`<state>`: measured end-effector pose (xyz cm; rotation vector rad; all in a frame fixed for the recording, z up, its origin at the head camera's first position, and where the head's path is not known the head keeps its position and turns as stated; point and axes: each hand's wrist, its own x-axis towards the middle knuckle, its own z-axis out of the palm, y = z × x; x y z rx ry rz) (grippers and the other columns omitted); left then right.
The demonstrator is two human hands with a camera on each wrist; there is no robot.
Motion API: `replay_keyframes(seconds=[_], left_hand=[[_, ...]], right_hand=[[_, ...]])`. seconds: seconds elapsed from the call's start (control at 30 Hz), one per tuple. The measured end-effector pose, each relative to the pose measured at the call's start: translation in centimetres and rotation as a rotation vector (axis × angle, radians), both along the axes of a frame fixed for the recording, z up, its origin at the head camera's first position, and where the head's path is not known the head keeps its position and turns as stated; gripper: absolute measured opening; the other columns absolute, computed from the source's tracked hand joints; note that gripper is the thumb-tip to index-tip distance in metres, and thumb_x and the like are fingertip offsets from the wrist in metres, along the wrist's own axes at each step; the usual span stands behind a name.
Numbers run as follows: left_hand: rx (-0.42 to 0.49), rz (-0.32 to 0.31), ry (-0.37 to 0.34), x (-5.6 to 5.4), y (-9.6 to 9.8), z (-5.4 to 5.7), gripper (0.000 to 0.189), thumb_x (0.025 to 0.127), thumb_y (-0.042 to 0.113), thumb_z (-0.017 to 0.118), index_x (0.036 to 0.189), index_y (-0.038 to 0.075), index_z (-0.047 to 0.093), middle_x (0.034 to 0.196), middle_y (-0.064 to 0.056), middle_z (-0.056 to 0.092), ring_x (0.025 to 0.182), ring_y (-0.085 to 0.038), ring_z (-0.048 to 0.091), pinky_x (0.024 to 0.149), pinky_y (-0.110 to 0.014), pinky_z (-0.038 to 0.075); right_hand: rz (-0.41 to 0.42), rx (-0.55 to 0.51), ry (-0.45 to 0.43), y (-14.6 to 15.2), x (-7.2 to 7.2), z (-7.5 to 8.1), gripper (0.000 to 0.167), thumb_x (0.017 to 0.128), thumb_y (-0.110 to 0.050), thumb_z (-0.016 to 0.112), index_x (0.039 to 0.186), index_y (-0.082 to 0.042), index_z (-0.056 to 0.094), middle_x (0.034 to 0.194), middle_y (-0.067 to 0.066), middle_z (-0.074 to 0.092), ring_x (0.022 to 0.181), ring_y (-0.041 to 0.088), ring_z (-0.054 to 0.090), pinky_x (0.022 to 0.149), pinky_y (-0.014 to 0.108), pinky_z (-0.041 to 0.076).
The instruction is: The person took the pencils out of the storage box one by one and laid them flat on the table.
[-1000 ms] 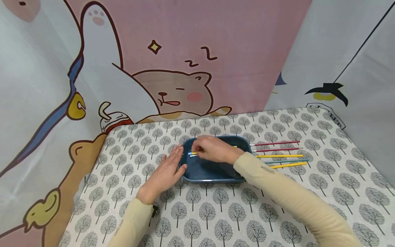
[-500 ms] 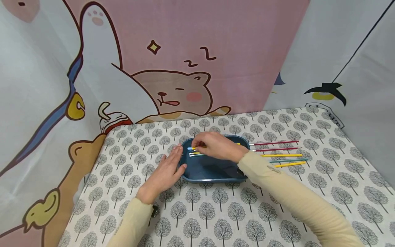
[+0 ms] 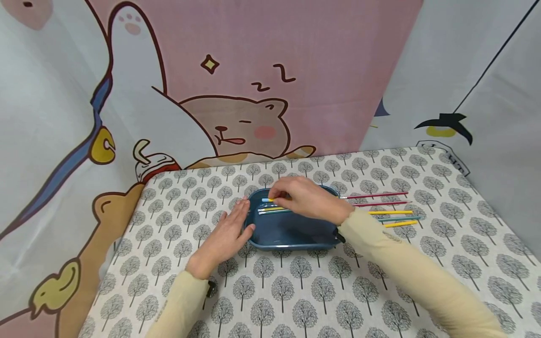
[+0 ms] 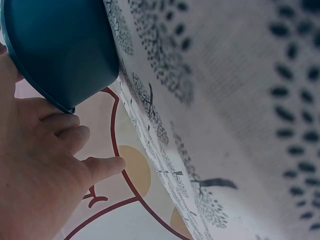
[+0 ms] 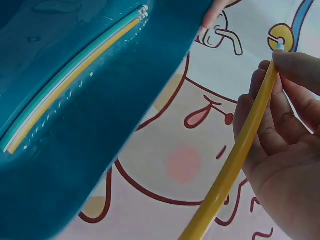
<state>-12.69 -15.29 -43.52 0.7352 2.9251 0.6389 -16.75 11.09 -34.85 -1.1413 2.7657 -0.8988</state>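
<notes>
My right hand (image 3: 310,199) pinches a yellow pencil (image 5: 240,150) near its pale blue end, above the far side of a dark blue tray (image 3: 291,230). In the right wrist view, thumb and fingertips grip it, and its other end runs out of frame. Side by side on the tray floor lie a green pencil (image 5: 70,70) and another yellow pencil (image 5: 80,75). Straight fingers of my left hand (image 3: 224,237) rest along the tray's left rim. The left wrist view shows that hand against the tray's outer wall (image 4: 65,50), some fingertips hidden.
Right of the tray, several pencils lie roughly parallel on the tree-print cloth (image 3: 262,300): red pencils (image 3: 380,194), yellow ones (image 3: 395,212) and a green one (image 3: 399,219). My right sleeve (image 3: 405,258) hides parts of some. A cartoon-print curtain (image 3: 338,70) hangs behind.
My right hand has shifted away from me and slightly right, carrying the yellow pencil off the pair on the tray floor, which now shows more. The left hand stays on the rim.
</notes>
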Motion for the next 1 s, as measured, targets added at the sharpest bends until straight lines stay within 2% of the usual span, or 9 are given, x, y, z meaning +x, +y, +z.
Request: replay_keyframes(seconds=[0.37,0.57,0.73,1.0], left_hand=[[-0.005,0.0,-0.001,0.0,0.0,0.1,0.071,0.109,0.037,0.049,0.163,0.001,0.02,0.171,-0.015,0.018,0.156,-0.036,0.02,0.121,-0.068,0.019],[-0.014,-0.008,0.011,0.0,0.0,0.1,0.071,0.109,0.039,0.047,0.163,0.001,0.02,0.171,-0.012,0.014,0.156,-0.036,0.02,0.12,-0.068,0.02],[-0.008,-0.013,0.027,0.1,0.0,0.0,0.072,0.109,0.04,0.047,0.163,0.0,0.021,0.171,-0.014,0.017,0.156,-0.036,0.021,0.12,-0.068,0.021],[-0.026,-0.009,0.019,0.2,0.0,0.1,0.071,0.11,0.043,0.044,0.163,0.002,0.022,0.171,-0.015,0.018,0.156,-0.035,0.02,0.121,-0.065,0.021]], right_hand=[[0.017,-0.035,0.086,2.6,1.3,0.6,0.009,0.099,-0.011,0.071,0.103,-0.016,0.077,0.098,-0.009,0.067,0.08,0.006,0.058,0.073,0.03,0.052],[-0.003,-0.048,0.087,4.2,1.9,0.8,0.01,0.099,-0.01,0.071,0.104,-0.017,0.077,0.099,-0.009,0.069,0.081,0.005,0.058,0.075,0.033,0.051],[-0.027,-0.038,0.128,5.5,2.4,0.8,0.01,0.097,-0.01,0.074,0.103,-0.015,0.078,0.097,-0.011,0.068,0.082,0.006,0.058,0.073,0.033,0.051],[-0.075,-0.037,0.095,7.6,3.4,0.3,0.013,0.098,-0.01,0.073,0.105,-0.02,0.076,0.096,-0.014,0.067,0.083,0.002,0.059,0.074,0.032,0.054]])
